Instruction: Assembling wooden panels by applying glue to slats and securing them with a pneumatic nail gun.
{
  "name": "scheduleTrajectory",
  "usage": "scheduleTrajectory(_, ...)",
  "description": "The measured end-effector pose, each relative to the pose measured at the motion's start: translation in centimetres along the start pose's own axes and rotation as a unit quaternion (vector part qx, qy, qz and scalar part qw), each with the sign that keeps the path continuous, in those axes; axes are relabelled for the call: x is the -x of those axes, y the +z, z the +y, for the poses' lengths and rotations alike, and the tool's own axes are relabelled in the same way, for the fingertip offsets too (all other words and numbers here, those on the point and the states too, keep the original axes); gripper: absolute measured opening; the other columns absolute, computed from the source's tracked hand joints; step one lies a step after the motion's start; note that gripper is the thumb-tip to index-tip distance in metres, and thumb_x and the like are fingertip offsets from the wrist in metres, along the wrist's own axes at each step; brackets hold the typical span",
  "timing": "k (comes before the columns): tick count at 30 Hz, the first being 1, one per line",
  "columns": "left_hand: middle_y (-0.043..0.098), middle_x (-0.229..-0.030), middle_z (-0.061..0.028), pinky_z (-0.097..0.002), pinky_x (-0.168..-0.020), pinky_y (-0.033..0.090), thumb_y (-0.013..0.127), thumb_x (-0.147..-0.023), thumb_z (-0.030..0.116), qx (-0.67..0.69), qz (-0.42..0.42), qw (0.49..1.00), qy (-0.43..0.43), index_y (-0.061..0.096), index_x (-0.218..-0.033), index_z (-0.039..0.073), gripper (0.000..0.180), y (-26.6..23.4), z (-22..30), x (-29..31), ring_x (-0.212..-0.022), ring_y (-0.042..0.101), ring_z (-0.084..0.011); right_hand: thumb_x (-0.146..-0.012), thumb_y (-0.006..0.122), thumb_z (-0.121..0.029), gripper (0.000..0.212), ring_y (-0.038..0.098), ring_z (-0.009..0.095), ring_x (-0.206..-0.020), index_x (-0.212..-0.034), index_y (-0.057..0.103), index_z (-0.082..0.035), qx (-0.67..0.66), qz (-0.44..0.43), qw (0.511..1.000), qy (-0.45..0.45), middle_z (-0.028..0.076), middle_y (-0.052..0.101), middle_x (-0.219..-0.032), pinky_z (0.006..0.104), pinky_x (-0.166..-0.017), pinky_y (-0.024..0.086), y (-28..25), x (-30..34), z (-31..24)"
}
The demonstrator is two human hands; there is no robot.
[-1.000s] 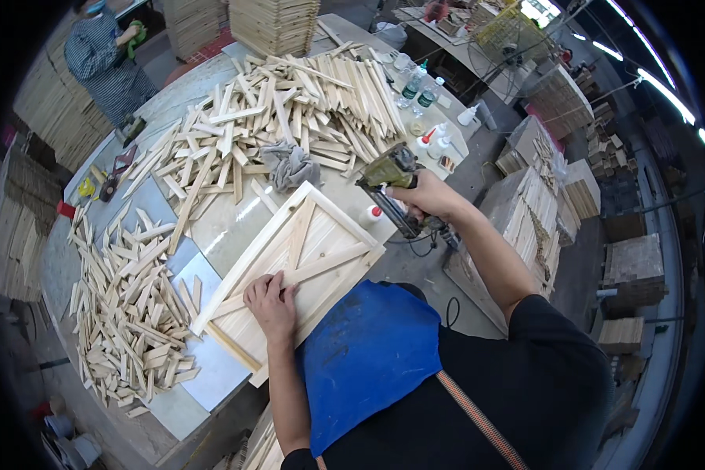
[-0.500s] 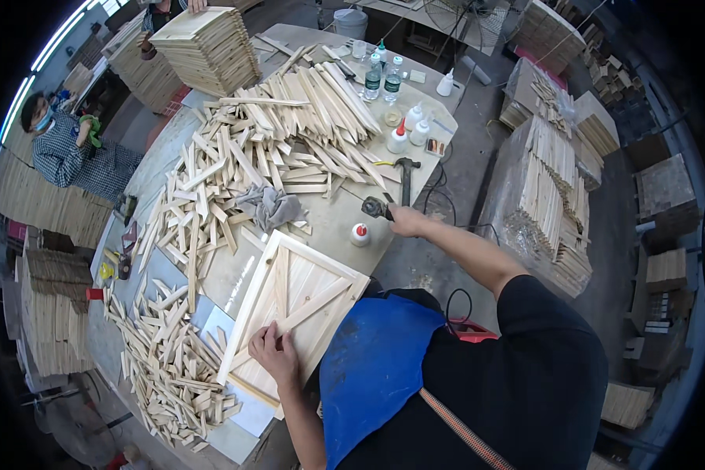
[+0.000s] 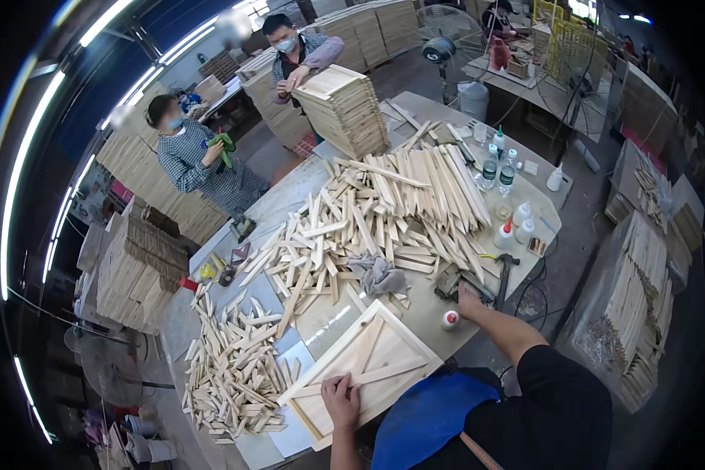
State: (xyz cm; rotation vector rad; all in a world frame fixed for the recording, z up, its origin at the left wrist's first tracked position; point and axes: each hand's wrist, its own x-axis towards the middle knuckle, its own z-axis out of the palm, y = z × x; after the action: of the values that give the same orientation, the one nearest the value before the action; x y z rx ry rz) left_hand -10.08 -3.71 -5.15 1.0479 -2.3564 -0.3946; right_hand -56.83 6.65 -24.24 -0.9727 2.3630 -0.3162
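Observation:
A framed wooden panel [image 3: 399, 348] with slanting strips across it lies at the near edge of the table. My left hand [image 3: 341, 401] rests on its lower left part, over a slanting strip, fingers bent and apart. Farther right, my right hand [image 3: 468, 304] is closed around a dark tool that looks like a nail gun [image 3: 448, 283], held low over the table; its far part is blurred. Close by stands a white glue bottle with a red cap [image 3: 450, 319]. A hammer [image 3: 504, 278] lies just beyond that hand. A grey rag [image 3: 377, 276] sits on the strips above the panel.
Loose wooden strips [image 3: 329, 227] cover the middle of the table, short pieces [image 3: 235, 376] the near left. Bottles [image 3: 506, 168] stand at the right. Across the table, one person touches a panel stack [image 3: 341, 113]; another holds green cloth [image 3: 222, 149]. Bundled wood [image 3: 630, 290] stands right.
The view has swung up and left, showing more of the room. My right hand has drawn the tool slightly nearer the hammer; my left hand stays on the panel.

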Motion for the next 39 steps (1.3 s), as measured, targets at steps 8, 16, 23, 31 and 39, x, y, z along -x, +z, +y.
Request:
scheduleTrajectory(8,0.063,-0.112,-0.0121,-0.0521,-0.109,0.04,0.083,-0.079,0.016,0.015,-0.009,1.0,-0.018,0.073,-0.116,0.008,0.039,0.6,-0.1,-0.1,-0.111,0.057,-0.0347,-0.084,0.063,-0.002,0.079,0.056,0.044,-0.126,-0.155,0.031,0.001,0.021,0.119,0.981,-0.154,0.031,0.053,-0.138,0.0472,-0.108,0.047,-2.7,6.5,1.8)
scheduleTrajectory(16,0.061,-0.112,-0.0145,-0.0473,-0.098,0.046,0.082,-0.079,0.016,0.011,0.003,1.0,-0.014,0.073,-0.117,0.007,0.04,-0.1,0.2,0.3,-0.107,0.056,-0.0359,-0.076,0.084,-0.023,0.074,0.06,0.042,-0.115,-0.139,0.052,0.0,-0.123,0.096,0.974,-0.165,0.026,0.059,-0.124,0.0451,-0.101,0.05,-0.3,9.9,-1.9)
scheduleTrajectory(23,0.063,-0.116,-0.0136,-0.0464,-0.1,0.047,0.081,-0.081,0.016,0.003,0.006,1.0,-0.03,0.071,-0.121,0.007,0.042,-1.8,0.8,-0.4,-0.113,0.057,-0.0361,-0.075,0.087,-0.026,0.06,0.061,0.044,-0.11,-0.123,0.06,-0.002,-0.142,0.111,0.973,-0.145,0.025,0.063,-0.116,0.048,-0.094,0.051,2.0,6.3,-6.8)
scheduleTrajectory(31,0.068,-0.112,-0.0126,-0.0373,-0.094,0.05,0.071,-0.092,0.006,-0.008,0.297,0.926,-0.233,0.069,-0.122,0.003,0.03,-7.9,-6.8,5.2,-0.102,0.063,-0.0271,-0.079,0.083,-0.022,0.061,0.062,0.043,-0.11,-0.129,0.057,0.001,-0.082,0.113,0.98,-0.143,0.026,0.062,-0.119,0.046,-0.093,0.052,4.3,1.5,-7.0)
scheduleTrajectory(39,0.07,-0.097,-0.0103,-0.032,-0.082,0.052,0.068,-0.098,0.021,0.18,0.355,0.789,-0.468,0.066,-0.122,-0.003,0.034,-7.3,-29.5,13.6,-0.086,0.063,-0.0164,-0.084,0.063,-0.002,0.061,0.067,0.032,-0.104,-0.142,0.048,0.001,-0.126,0.147,0.979,-0.068,0.022,0.058,-0.132,0.0402,-0.089,0.055,2.2,11.0,-3.8)
